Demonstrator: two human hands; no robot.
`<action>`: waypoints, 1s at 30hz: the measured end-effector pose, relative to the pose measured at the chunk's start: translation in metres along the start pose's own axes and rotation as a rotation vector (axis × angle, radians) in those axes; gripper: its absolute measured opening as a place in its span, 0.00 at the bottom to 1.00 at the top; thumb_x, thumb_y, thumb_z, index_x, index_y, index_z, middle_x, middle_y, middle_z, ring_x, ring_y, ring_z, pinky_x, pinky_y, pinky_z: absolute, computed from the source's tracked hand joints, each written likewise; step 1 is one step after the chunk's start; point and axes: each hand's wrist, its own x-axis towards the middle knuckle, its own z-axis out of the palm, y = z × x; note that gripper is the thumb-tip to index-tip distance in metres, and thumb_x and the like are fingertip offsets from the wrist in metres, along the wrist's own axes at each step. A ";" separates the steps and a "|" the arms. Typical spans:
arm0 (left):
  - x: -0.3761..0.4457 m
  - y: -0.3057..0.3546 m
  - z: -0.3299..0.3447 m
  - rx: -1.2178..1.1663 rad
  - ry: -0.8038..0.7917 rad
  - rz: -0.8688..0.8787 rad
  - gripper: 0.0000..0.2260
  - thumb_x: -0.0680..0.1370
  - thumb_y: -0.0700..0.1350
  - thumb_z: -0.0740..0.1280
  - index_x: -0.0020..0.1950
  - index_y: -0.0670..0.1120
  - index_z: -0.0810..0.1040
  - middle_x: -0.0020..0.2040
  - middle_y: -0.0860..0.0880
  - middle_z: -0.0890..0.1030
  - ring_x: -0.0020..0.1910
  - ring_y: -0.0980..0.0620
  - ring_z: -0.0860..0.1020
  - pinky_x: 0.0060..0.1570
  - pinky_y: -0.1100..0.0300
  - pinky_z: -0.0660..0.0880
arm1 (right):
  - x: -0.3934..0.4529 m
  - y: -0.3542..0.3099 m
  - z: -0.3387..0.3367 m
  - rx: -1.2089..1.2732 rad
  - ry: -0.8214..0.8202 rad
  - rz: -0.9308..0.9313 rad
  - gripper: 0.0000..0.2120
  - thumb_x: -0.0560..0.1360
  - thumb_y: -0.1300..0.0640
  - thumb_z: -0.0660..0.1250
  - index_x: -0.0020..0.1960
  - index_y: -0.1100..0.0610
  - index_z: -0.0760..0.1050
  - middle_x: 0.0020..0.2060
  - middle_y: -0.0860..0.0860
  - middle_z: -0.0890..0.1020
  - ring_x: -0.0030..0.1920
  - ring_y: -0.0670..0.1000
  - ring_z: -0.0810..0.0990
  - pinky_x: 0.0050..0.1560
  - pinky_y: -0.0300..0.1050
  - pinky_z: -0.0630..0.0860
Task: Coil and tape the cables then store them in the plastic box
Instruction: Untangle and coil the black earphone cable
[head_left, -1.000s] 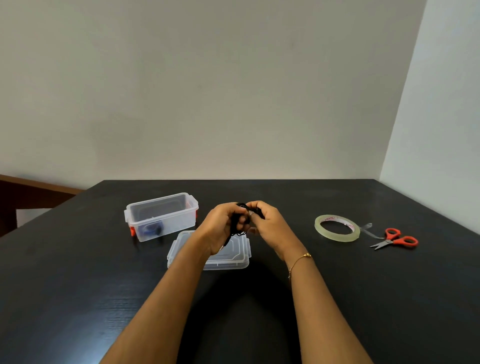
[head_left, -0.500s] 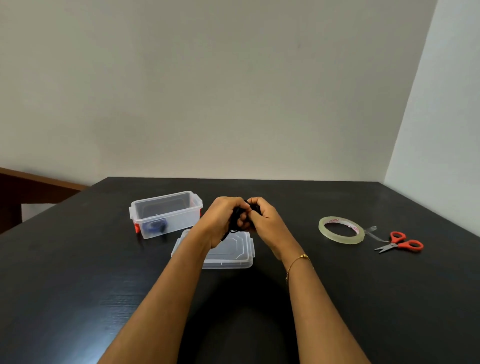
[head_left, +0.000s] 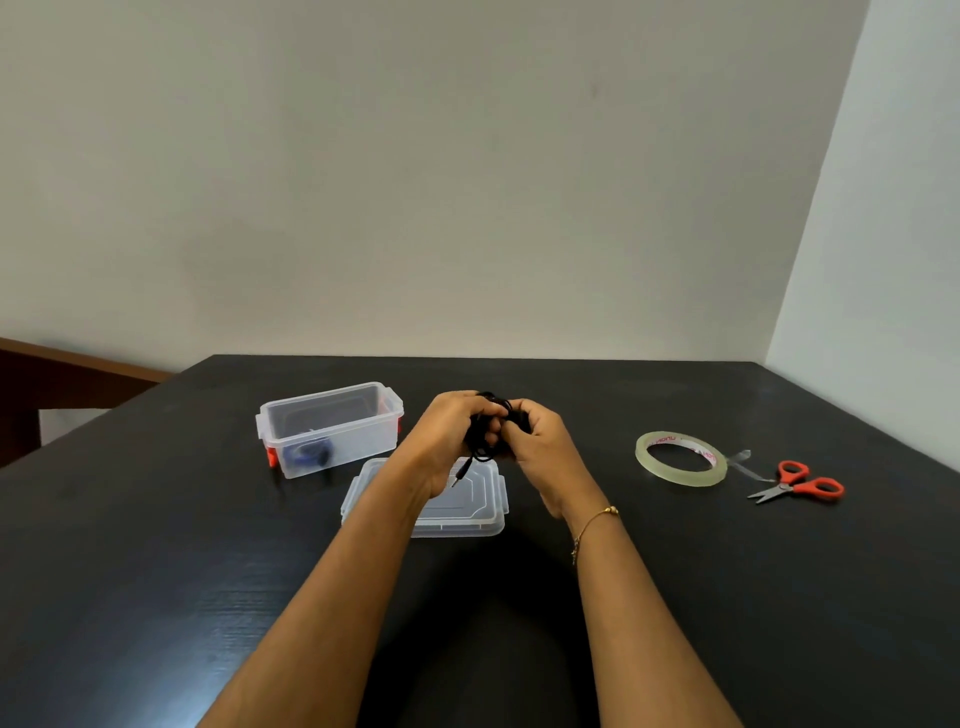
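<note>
left hand (head_left: 449, 441), right hand (head_left: 545, 447), gripping coiled black cable (head_left: 485, 441)

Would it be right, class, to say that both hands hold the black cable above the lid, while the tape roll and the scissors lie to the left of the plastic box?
Not quite. The head view shows the tape roll and scissors lying right of the plastic box, beyond the right hand. The rest stands: it and the left hand hold the black cable above the lid.
</note>
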 end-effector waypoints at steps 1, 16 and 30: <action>-0.001 0.001 0.000 0.014 0.004 0.005 0.09 0.77 0.38 0.59 0.41 0.41 0.77 0.32 0.46 0.74 0.33 0.52 0.73 0.45 0.56 0.77 | 0.000 0.000 0.000 -0.012 0.003 -0.004 0.07 0.78 0.62 0.59 0.52 0.60 0.75 0.42 0.52 0.80 0.46 0.50 0.81 0.50 0.41 0.80; 0.003 -0.006 -0.003 -0.247 0.054 -0.126 0.07 0.74 0.37 0.59 0.41 0.40 0.76 0.33 0.46 0.74 0.36 0.51 0.74 0.45 0.58 0.74 | 0.000 -0.002 0.004 0.076 0.014 0.095 0.08 0.79 0.60 0.58 0.53 0.55 0.75 0.50 0.56 0.81 0.53 0.53 0.79 0.51 0.44 0.79; 0.004 0.002 -0.017 -0.251 0.044 -0.180 0.09 0.75 0.39 0.59 0.38 0.41 0.77 0.26 0.50 0.75 0.34 0.51 0.75 0.38 0.58 0.74 | -0.002 -0.001 0.006 0.320 -0.154 0.175 0.10 0.78 0.62 0.60 0.58 0.59 0.73 0.50 0.55 0.80 0.50 0.52 0.80 0.49 0.44 0.79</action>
